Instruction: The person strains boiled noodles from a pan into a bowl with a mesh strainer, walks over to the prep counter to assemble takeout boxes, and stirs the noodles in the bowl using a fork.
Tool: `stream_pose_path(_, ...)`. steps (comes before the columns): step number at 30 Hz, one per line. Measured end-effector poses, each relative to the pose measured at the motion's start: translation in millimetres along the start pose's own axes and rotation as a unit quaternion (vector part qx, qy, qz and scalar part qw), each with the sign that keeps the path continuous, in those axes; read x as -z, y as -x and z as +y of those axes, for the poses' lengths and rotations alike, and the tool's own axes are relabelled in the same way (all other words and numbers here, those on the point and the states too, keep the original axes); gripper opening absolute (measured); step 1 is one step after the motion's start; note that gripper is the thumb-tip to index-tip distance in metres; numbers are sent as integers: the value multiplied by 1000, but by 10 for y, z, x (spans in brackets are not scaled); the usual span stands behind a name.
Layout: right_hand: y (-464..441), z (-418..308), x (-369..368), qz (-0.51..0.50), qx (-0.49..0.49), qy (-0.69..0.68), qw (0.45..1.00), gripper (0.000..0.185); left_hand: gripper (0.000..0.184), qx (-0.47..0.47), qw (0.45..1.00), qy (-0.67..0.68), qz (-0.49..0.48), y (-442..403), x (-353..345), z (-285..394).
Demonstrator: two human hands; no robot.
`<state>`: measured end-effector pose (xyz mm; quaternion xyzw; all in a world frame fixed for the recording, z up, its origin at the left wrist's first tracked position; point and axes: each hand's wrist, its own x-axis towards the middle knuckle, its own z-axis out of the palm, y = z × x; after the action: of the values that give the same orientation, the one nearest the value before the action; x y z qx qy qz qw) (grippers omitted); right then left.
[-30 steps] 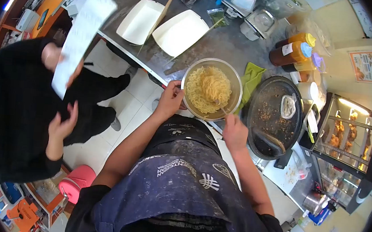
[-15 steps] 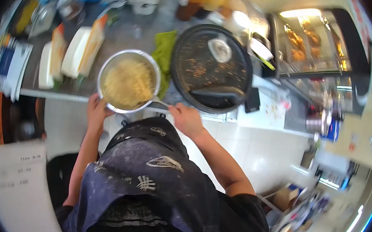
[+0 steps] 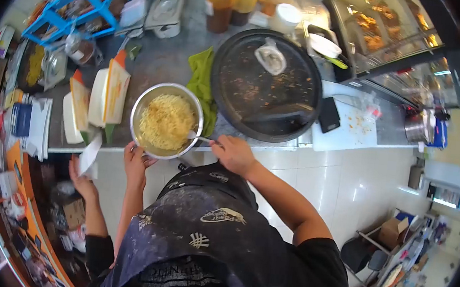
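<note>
A steel mixing bowl point(image 3: 138, 113) of yellow noodles point(image 3: 168, 121) sits at the counter's front edge. My left hand point(image 3: 136, 163) grips its near-left rim, thumb and fingers closed there. In my right hand point(image 3: 233, 154) is the handle of a metal utensil point(image 3: 201, 138), fingers wrapped around it. Its head is in the noodles at the right side of the bowl; whether it is a spoon or a fork I cannot tell. A green cloth point(image 3: 202, 83) lies just beyond the bowl's right side.
Right of the cloth lies a large round black tray point(image 3: 235, 88) with crumbs. White cartons point(image 3: 98, 95) stand to the left. At lower left another person's hand point(image 3: 83, 180) holds a white paper point(image 3: 90, 155). A white cutting board point(image 3: 347, 134) and black phone point(image 3: 329, 115) lie right.
The view has shifted, so the counter sits lower and further right. The large printed paper at lower left is gone; another person's hand with a white paper now shows near the cartons.
</note>
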<state>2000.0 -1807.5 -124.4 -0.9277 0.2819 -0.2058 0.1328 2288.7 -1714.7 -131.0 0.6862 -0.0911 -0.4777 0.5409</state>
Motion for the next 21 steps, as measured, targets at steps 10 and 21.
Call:
stream_pose_path(10, 234, 2, 419, 6, -83, -11, 996, 9, 29, -7, 999, 23, -24, 42, -4, 4)
stream_pose_path(21, -1025, -305, 134, -80, -201, 3, 976, 5, 27, 28, 993, 93, -63, 88, -10, -54)
